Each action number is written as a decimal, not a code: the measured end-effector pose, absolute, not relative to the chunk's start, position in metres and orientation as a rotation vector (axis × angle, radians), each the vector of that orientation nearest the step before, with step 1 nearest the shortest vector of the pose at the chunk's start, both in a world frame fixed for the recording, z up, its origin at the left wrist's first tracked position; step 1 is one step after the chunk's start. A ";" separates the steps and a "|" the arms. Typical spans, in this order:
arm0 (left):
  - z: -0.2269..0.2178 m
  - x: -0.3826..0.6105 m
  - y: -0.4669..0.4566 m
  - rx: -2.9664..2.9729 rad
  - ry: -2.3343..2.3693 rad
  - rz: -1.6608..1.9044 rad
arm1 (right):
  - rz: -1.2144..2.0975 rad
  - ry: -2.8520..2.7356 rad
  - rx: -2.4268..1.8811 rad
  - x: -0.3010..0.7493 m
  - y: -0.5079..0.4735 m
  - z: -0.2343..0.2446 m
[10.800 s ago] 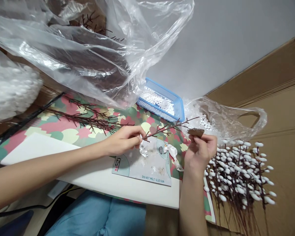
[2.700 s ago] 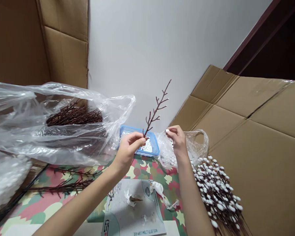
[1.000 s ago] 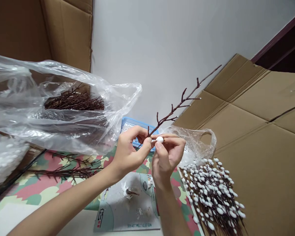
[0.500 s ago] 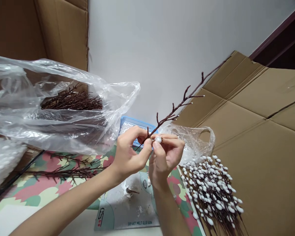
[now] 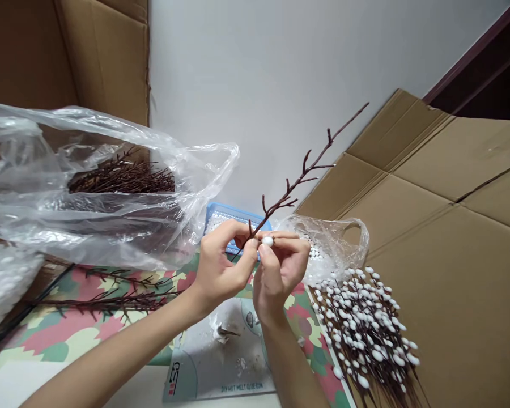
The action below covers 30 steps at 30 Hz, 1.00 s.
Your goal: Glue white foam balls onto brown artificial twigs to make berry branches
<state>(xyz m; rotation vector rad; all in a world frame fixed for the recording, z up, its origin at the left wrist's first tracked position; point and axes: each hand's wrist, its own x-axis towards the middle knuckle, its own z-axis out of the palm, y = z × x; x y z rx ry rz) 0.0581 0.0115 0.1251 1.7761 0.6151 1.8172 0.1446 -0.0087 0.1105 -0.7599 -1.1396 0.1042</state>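
Between the thumb and fingers of my left hand [image 5: 227, 258] is a dark brown artificial twig [image 5: 297, 180], slanting up to the right with several short side shoots. My right hand [image 5: 280, 269] pinches a small white foam berry [image 5: 267, 241] against the lower part of the twig, close to the left thumb. Both hands meet at this spot, closed. Fingers partly cover the point where berry and twig join. Below the hands lies a grey glue gun mat [image 5: 212, 368] with a blob of white residue and a dark tip on it.
Finished-looking stems with white berries [image 5: 365, 328] lie at the right. Bare twigs [image 5: 123, 297] rest on the patterned cloth [image 5: 80, 334]. A clear plastic bag [image 5: 187, 209] holds more twigs. Behind the hands are a blue tray [image 5: 238, 211] of white berries and a small bag [image 5: 344, 243]. Cardboard [image 5: 463, 272] stands right.
The twig's upper end has shifted left and down, so its tip now shows fully. Both hands have moved slightly left, still holding the twig and the berry.
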 end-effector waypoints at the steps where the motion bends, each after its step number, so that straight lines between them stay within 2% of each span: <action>1: 0.125 0.058 0.011 1.768 0.614 1.815 | 0.122 -1.136 -0.749 0.144 -0.009 0.110; 14: 0.112 0.057 0.029 1.544 0.535 1.547 | 0.025 -1.274 -0.878 0.162 0.001 0.106; 23: 0.122 0.043 0.042 1.798 0.816 1.717 | -0.115 -1.466 -0.981 0.166 0.004 0.103; 30: 0.124 0.042 0.042 1.899 0.792 1.772 | -0.151 -1.541 -0.938 0.170 0.001 0.106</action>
